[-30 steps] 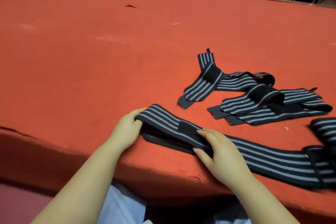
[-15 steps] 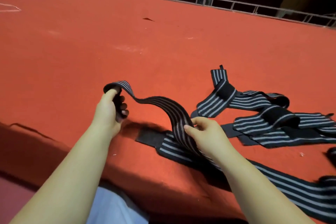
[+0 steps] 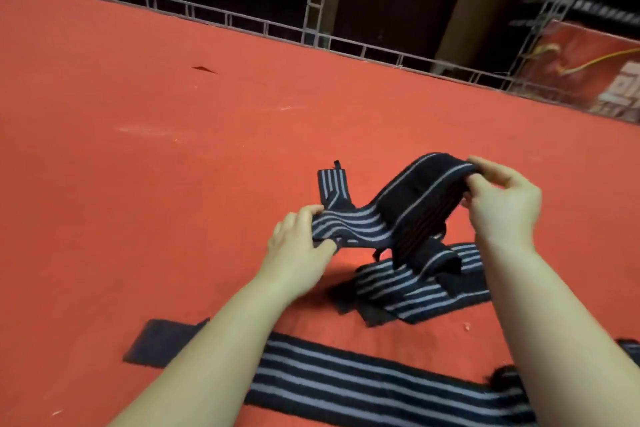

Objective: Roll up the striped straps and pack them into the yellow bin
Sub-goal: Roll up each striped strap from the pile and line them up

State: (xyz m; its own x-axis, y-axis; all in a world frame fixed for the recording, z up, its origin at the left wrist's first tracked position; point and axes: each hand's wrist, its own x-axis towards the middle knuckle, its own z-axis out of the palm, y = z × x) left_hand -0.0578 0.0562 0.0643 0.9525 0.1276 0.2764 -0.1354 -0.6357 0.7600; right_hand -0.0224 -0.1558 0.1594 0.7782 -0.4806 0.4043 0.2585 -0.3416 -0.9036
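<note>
- Head view: a striped strap is held lifted above the red surface, pinched at one end by the left hand and gripped at its folded top by the right hand.
- Soft, light, floppy webbing is judged; rolling is best begun from an end.
- More straps lie beneath; no yellow bin is seen.

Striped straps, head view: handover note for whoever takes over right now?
Left hand: pinches one end of the lifted striped strap, above the red table.
Right hand: its grip is on the other, folded end, held higher.
Flat strap: laid out at the near edge, under both forearms.
Strap pile: loose, below the lifted strap.
Done: no finished roll shows.
Left: roll every strap and pack it. The yellow bin is not in view.
</note>
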